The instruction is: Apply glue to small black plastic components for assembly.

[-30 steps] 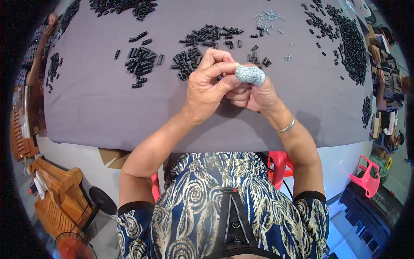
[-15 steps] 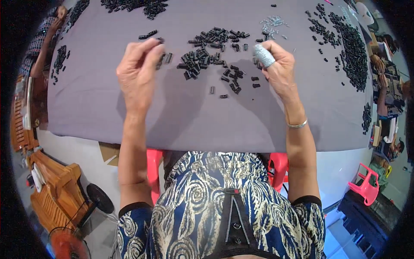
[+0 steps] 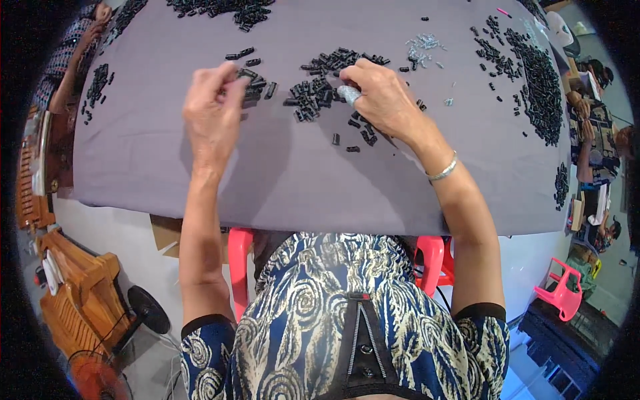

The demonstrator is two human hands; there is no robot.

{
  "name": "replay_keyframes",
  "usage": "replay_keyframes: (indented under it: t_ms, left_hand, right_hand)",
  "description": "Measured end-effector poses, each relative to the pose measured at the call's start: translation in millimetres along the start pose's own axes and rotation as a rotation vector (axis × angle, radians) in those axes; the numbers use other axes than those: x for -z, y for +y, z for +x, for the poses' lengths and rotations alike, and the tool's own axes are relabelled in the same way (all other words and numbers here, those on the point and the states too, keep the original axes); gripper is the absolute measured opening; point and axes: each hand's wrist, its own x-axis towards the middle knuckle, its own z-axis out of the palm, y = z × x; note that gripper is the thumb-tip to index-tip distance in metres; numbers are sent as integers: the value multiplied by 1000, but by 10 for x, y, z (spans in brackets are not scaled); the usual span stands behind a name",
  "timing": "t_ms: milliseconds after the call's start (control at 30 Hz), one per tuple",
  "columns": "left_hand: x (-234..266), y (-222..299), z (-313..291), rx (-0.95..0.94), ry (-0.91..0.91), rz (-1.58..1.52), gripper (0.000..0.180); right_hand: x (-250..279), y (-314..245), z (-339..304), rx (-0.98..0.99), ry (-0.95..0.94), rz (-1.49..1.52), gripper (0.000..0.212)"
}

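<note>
My left hand (image 3: 215, 100) is slightly blurred, its thumb and fingers pinched together above the cloth, left of a small cluster of short black plastic pieces (image 3: 252, 90). What it pinches, if anything, cannot be made out. Over the right side of the middle pile of black pieces (image 3: 312, 99) is my right hand (image 3: 383, 99), fingers curled down and closed. Silvery wrapping (image 3: 349, 95) covers its thumb. The back of the hand hides its fingertips and whatever lies between them. Small pale, clear pieces (image 3: 425, 48) lie scattered beyond this hand.
Large heaps of black pieces lie at the far left (image 3: 223, 8) and right (image 3: 541, 87) of the grey cloth (image 3: 320, 193). A small clump of pale bits (image 3: 449, 102) sits right of my right hand. Other people's hands show at both table sides.
My right hand has swung left from near the pale pieces to the middle black pile. My left hand has stayed close to the same spot, still pinched.
</note>
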Motion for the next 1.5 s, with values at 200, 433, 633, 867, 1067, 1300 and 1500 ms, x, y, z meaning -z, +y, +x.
replay_keyframes:
  t_ms: [200, 433, 633, 867, 1067, 1300, 1500]
  left_hand:
    - [-387, 340, -120, 12, -235, -208, 22]
    - [-592, 564, -76, 26, -429, -289, 29]
    - [-680, 707, -120, -8, -454, -311, 28]
    - [-811, 716, -234, -97, -405, -394, 24]
    - [-865, 655, -282, 97, -456, -513, 14]
    - [-894, 614, -282, -37, -389, -605, 19]
    - [-871, 598, -312, 103, -405, -652, 16]
  right_hand:
    - [-7, -22, 51, -70, -36, -35, 15]
    - [60, 6, -54, -260, 132, 269, 10]
    - [145, -75, -228, -351, 173, 679, 6]
    - [404, -89, -501, -577, 23, 997, 8]
    - [978, 720, -592, -492, 313, 353, 11]
    - [985, 1161, -507, -681, 141, -90, 21]
    - [991, 1185, -465, -761, 123, 34, 22]
